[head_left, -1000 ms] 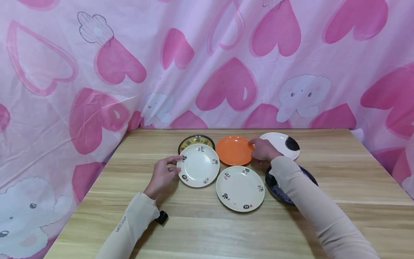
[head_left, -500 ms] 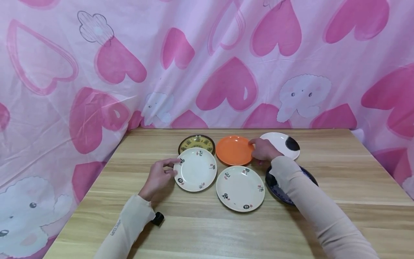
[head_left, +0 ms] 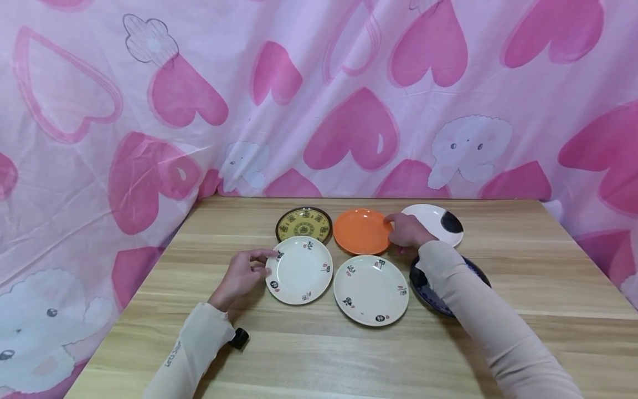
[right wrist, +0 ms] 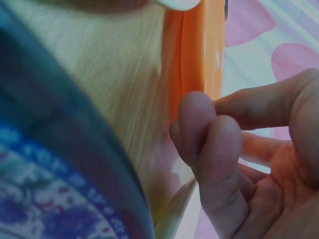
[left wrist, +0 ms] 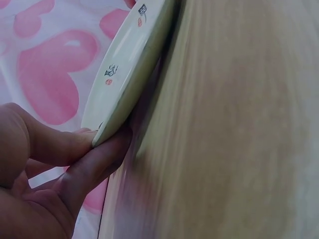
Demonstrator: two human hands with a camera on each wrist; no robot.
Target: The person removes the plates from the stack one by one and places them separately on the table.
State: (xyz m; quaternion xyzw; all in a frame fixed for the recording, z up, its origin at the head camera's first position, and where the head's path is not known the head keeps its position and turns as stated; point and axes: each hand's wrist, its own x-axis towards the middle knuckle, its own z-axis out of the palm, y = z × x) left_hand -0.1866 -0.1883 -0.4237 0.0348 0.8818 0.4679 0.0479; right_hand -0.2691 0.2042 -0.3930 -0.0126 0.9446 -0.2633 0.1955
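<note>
In the head view, my left hand pinches the left rim of a cream plate with small black and red motifs. The left wrist view shows the thumb and a finger on either face of the cream plate's rim, that edge close over the wood. My right hand holds the right edge of an orange plate; in the right wrist view the fingers meet at the orange rim. A second cream plate with like motifs lies between the two arms.
A yellow plate with dark rim sits behind the left cream plate, partly covered. A white plate with a black patch and a dark blue patterned plate lie at right, partly behind the right arm. A heart-print cloth backs the wooden table.
My left hand has drawn the cream plate toward me and slightly left, so more of the yellow plate shows. The right hand and orange plate have stayed in place.
</note>
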